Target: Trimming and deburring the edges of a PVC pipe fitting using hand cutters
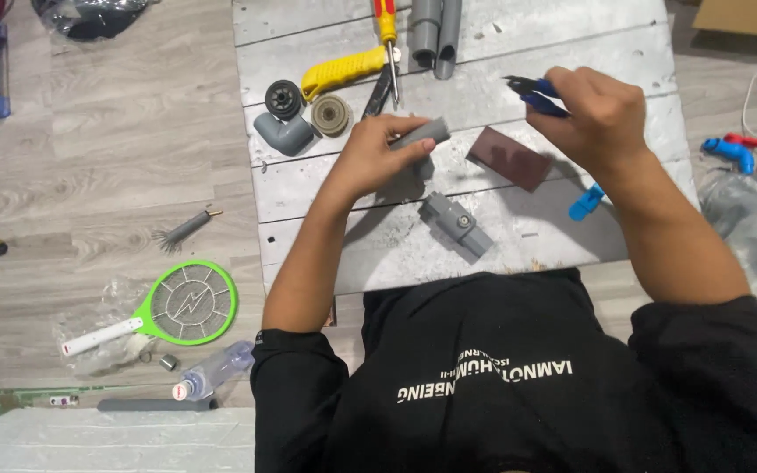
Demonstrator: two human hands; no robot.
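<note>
Layout on the desk (326, 254)

We note the pipe fitting (457, 222) nearest us, the elbow (284, 133) far left, pipes (435, 33) behind, and the sanding sheet (510, 158) right of centre.

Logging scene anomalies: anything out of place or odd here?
Mostly floor clutter: a green racket-shaped zapper, a plastic bottle on its side and a wire brush lie loose beside the board. The left hand holds a short grey pipe; nothing looks broken.
</note>
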